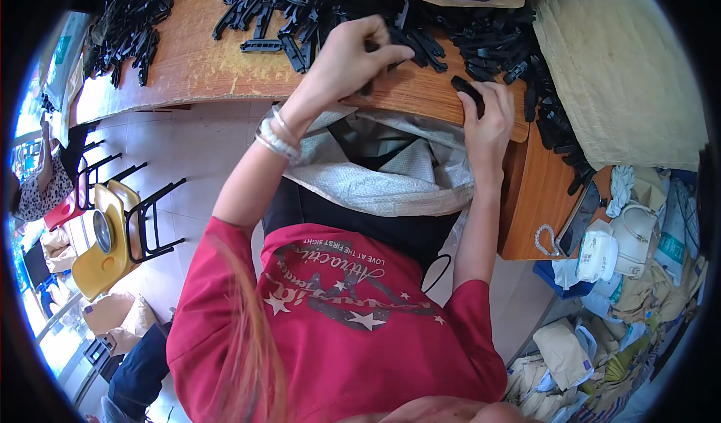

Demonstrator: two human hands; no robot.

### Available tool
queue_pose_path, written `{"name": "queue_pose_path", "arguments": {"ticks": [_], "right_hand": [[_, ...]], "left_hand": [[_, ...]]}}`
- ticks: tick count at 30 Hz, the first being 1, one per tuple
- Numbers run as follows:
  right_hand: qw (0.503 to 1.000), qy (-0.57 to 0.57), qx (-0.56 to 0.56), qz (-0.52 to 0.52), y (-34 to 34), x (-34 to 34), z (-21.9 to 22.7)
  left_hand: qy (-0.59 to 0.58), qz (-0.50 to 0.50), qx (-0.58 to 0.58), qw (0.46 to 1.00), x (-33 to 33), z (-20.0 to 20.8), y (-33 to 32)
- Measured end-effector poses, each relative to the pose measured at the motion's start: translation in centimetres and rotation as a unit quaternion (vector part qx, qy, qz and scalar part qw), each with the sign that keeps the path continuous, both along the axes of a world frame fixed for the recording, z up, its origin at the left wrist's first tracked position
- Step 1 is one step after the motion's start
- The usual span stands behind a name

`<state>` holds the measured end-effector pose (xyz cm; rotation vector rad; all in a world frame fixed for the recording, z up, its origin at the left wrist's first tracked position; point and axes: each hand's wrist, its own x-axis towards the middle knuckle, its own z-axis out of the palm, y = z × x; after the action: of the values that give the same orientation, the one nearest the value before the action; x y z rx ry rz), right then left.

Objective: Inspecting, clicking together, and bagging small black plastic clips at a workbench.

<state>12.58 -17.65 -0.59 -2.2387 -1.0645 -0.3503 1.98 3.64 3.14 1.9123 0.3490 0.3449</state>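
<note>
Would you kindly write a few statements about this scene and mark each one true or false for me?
1. The right hand is empty. False: a black part is between its thumb and fingers.
2. Other black parts lie in loose heaps on the wooden table. True.
3. The left hand rests in the person's lap. False: it is over the table, beside the parts.
4. Bracelets circle the left wrist. True.
5. The whitish sack is at the table's far edge. False: it is at the near edge, by the person's lap.
</note>
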Motion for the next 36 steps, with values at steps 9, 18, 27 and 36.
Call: {"name": "queue_pose_path", "arguments": {"ticks": [9, 18, 27, 36], "right_hand": [[0.965, 0.186, 0.183, 0.0, 0.0, -2.6, -0.5], [0.893, 0.389, 0.225, 0.032, 0.7, -3.2, 0.2], [0.812, 0.466, 0.331, 0.123, 0.0, -4.1, 3.0], [0.914, 0.289, 0.272, 0.087, 0.1, -5.5, 2.7]], "left_hand": [[0.109, -0.068, 0.435, 0.891, 2.9, -0.1, -1.6], [-0.009, 0.033, 0.395, 0.918, 1.5, -1.6, -1.4], [0.02, -0.124, -0.31, 0.942, -2.2, 2.3, -3.7], [0.069, -0.044, -0.253, 0.964, -2.7, 1.8, -5.1]]}}
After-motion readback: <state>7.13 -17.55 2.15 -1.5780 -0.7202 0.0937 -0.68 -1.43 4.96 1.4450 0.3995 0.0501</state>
